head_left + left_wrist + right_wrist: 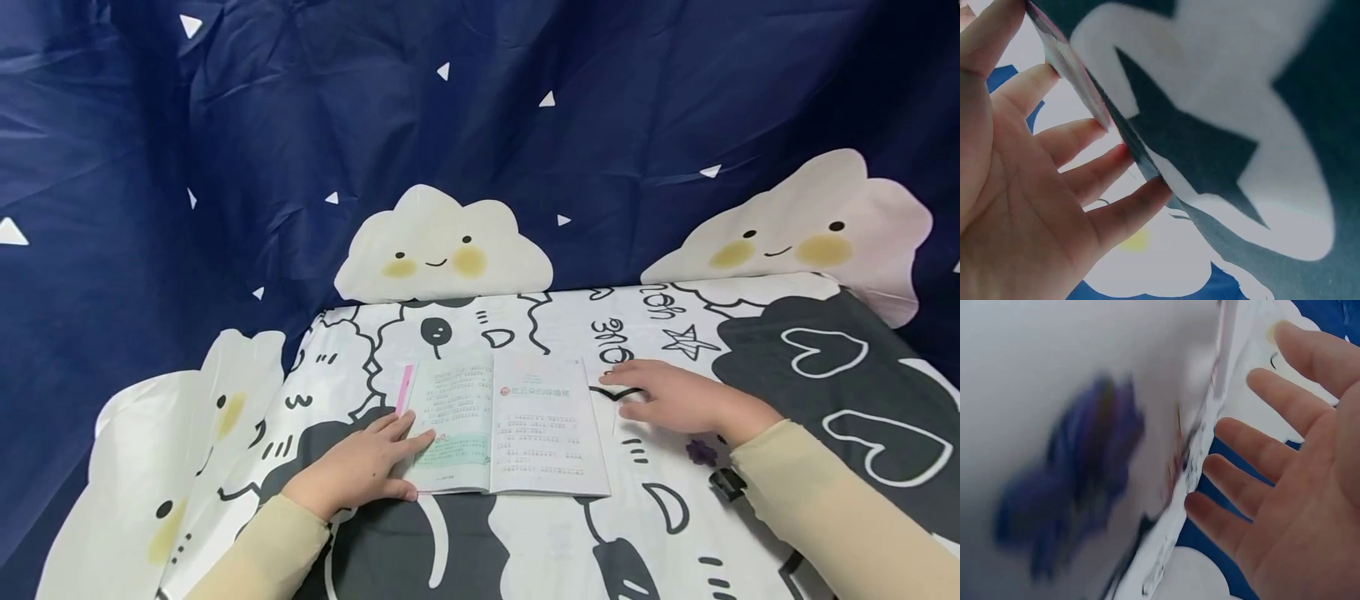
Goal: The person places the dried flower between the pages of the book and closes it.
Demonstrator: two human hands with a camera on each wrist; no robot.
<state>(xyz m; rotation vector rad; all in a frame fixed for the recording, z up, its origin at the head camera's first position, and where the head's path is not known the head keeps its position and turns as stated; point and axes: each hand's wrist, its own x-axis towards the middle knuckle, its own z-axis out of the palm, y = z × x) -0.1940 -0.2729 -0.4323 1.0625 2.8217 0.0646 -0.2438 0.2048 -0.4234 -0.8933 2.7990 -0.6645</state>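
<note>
An open book (543,446) lies flat with two printed pages facing up, the left one partly tinted green. My left hand (363,462) rests at the book's left edge, its fingers spread and the fingertips over the page margin. In the left wrist view, the extended fingers (1125,215) reach the edge of the book (1075,69) and the cloth. To the right of the book is my right hand (675,396), fingers extended and nothing in them. The right wrist view shows its spread fingers (1229,528) close to the cloth.
A white cloth (555,533) with black drawings covers the surface. Behind it hangs a dark blue curtain (300,100) with white triangles and smiling clouds. Near the right wrist is a purple flower-shaped piece (701,452), beside a small black object (727,483).
</note>
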